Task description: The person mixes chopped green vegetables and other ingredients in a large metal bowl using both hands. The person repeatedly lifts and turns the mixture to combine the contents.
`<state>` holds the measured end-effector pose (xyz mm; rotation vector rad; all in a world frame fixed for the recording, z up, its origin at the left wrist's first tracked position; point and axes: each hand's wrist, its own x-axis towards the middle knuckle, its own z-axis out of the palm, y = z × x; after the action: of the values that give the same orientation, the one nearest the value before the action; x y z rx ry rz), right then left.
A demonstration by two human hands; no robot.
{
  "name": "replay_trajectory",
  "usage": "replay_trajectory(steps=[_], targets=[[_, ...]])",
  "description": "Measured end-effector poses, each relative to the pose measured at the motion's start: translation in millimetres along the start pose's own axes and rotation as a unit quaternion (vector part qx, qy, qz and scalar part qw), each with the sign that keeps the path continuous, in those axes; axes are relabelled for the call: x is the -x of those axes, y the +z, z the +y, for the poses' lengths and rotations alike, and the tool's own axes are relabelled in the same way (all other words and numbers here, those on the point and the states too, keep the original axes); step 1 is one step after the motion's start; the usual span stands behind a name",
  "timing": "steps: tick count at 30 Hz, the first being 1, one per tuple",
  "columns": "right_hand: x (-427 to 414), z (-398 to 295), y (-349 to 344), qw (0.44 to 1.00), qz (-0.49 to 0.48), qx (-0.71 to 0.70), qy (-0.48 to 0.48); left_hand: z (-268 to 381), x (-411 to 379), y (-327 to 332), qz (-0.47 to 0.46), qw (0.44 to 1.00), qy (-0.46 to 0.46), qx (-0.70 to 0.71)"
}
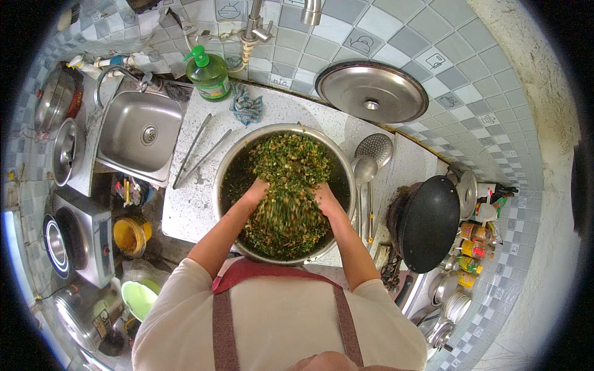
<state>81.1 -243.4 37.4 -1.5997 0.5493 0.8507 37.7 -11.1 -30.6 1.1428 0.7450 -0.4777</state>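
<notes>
A large stainless steel basin (349, 167) stands on the speckled counter before me, holding a chopped green and brown leafy mixture (292, 162). My left hand (260, 189) is in the basin at the left side of the mixture, its fingers buried under the green pieces. Opposite it, my right hand (323, 195) is sunk into the right side, fingers likewise hidden. Between the wrists some of the mixture is blurred, as if tumbling. Both hands seem to bear a heap of it from beneath.
Metal tongs (197, 155), a knitted cloth (246, 105) and a green pump bottle (209, 76) lie or stand left of the basin, near a steel sink (141, 132). On the right are a skimmer (375, 149), a ladle (364, 169) and a black wok (429, 225). A round lid (371, 92) leans on the tiles.
</notes>
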Motion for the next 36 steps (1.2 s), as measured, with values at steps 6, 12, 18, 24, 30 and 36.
replay_trajectory(steps=[6,12,18,24,30,36], targets=[[67,-77,19,0.702,-0.056,0.647,-0.293,55,48,16,-0.027,0.88,0.201,-0.43],[13,-74,16,0.68,-0.032,0.61,-0.405,106,61,31,-0.014,0.714,0.206,-0.67],[-163,-7,-14,0.903,-0.065,0.422,0.045,106,-32,17,-0.157,0.853,0.056,-0.494],[-127,50,-35,0.991,-0.03,0.071,0.114,77,-14,6,-0.177,0.928,0.181,-0.273],[19,-20,-11,0.819,-0.109,0.491,-0.278,46,45,-7,-0.052,0.896,0.237,-0.372],[62,-36,-32,0.933,-0.086,0.296,-0.184,76,125,-16,0.05,0.868,0.126,-0.477]])
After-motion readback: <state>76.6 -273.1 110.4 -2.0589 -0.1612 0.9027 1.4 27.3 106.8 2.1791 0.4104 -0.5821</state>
